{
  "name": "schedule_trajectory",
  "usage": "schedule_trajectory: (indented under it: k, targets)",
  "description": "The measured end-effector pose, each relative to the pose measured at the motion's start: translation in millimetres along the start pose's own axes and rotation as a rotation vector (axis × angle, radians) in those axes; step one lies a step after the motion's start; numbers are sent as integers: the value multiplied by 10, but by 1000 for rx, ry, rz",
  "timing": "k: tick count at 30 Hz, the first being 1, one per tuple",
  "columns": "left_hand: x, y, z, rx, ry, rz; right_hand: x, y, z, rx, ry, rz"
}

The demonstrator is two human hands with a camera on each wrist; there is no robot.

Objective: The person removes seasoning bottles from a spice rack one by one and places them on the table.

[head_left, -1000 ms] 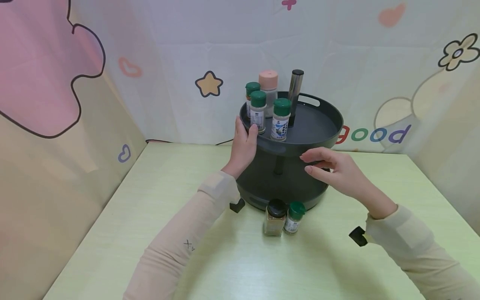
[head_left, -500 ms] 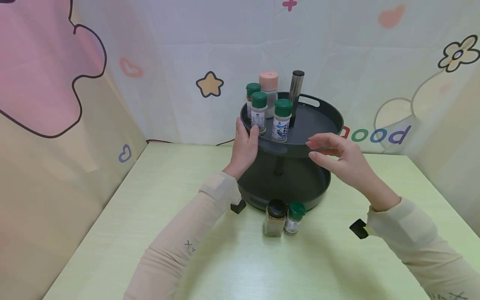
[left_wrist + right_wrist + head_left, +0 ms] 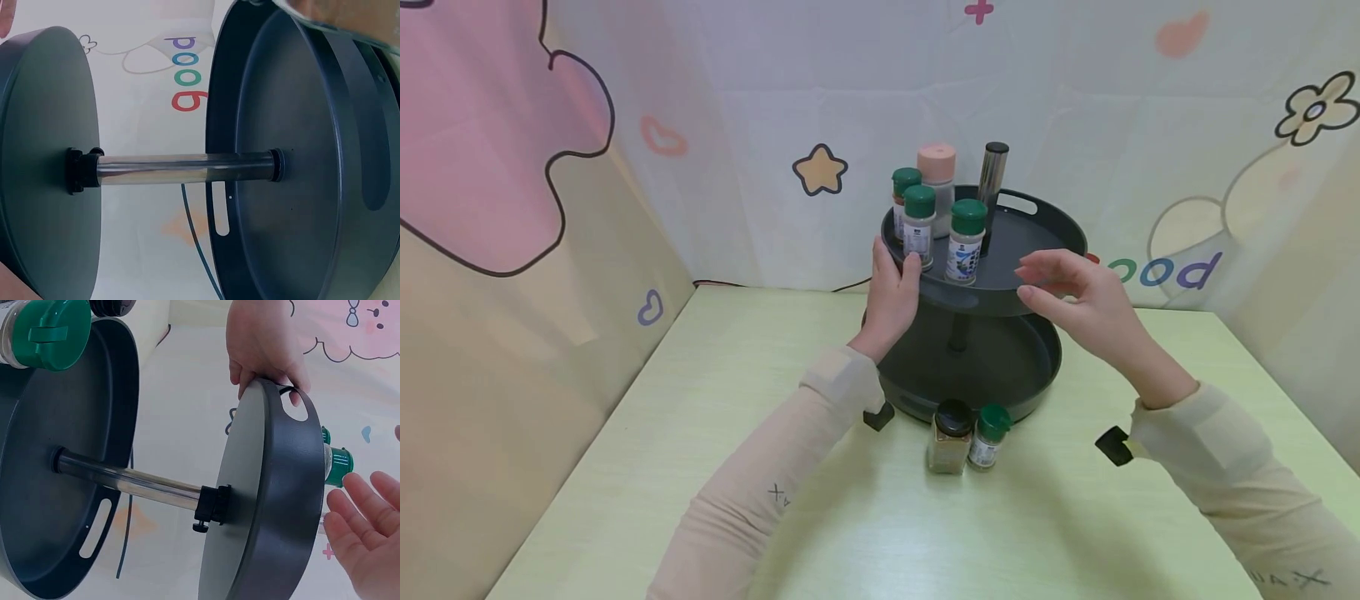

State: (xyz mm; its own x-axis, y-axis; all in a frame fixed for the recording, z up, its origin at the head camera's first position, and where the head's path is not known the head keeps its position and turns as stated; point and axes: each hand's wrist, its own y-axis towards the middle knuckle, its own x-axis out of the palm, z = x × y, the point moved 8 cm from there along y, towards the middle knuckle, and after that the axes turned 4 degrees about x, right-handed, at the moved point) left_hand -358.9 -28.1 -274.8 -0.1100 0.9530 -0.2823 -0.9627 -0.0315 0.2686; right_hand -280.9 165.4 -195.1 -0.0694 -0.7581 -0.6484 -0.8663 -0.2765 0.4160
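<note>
Gripping left hand (image 3: pixel 893 302): fingers curled on upper tray (image 3: pixel 973 300), probably steadying it.
Right hand (image 3: pixel 1088 308): fingers relaxed, holding nothing.

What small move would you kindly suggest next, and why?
Perhaps close the bare right hand on the right side of the round, dark-grey upper tray: the hand hangs open beside it, holding nothing, and only the bare left hand grips it.

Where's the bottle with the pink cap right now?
In the head view, the pink-capped bottle stands on the left part of the upper tray, just behind a green-capped jar and left of the metal pole.
</note>
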Motion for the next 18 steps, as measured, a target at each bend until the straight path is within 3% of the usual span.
schedule_trajectory:
  k: [11,18]
  targets:
    - [15,-52,32,10,5,27,15,70,45,51,-45,-15]
    - [22,-79,46,4,14,57,52,127,28,98,-54,-65]
